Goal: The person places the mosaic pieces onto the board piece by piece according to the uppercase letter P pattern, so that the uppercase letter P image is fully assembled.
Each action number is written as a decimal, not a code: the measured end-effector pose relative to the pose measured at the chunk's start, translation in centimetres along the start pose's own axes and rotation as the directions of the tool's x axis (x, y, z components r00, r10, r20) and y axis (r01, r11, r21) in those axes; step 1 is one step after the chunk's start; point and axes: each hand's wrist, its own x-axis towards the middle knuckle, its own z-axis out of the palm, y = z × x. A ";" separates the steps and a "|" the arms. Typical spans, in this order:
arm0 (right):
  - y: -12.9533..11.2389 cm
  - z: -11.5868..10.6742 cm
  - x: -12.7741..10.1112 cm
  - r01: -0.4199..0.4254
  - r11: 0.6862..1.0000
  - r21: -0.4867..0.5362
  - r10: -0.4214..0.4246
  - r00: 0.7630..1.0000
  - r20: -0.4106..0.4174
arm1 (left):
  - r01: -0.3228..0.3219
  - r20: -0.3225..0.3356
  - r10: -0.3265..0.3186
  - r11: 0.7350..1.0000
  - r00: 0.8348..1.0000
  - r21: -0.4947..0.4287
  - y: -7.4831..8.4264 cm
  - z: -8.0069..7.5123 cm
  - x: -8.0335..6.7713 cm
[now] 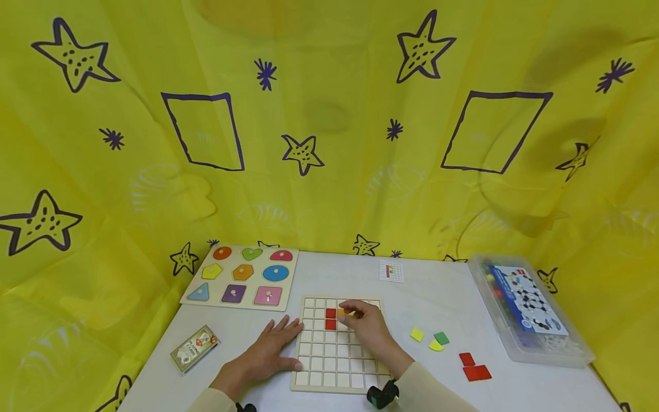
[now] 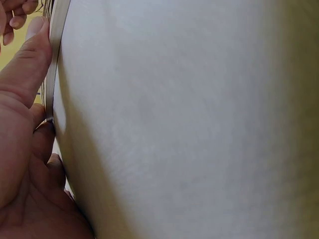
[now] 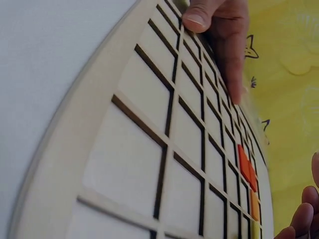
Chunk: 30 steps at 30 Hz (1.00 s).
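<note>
A wooden grid board lies on the white table. It holds two red tiles and an orange tile beside them. My right hand reaches over the board and its fingertips pinch a yellow tile at the cell right of the orange one. In the right wrist view the red tiles, the orange tile and the yellow tile lie in a row. My left hand lies flat on the table, its thumb against the board's left edge.
A shape puzzle board sits at the back left and a small card box at the front left. A pattern card lies behind the grid. Loose yellow, green and red tiles lie to the right, near a plastic box.
</note>
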 end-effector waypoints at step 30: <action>2.8 -17.1 -7.4 -0.129 0.957 -0.260 0.071 0.973 -0.219 | 0.001 0.003 -0.001 1.000 1.000 0.002 -0.1 0.2 0.1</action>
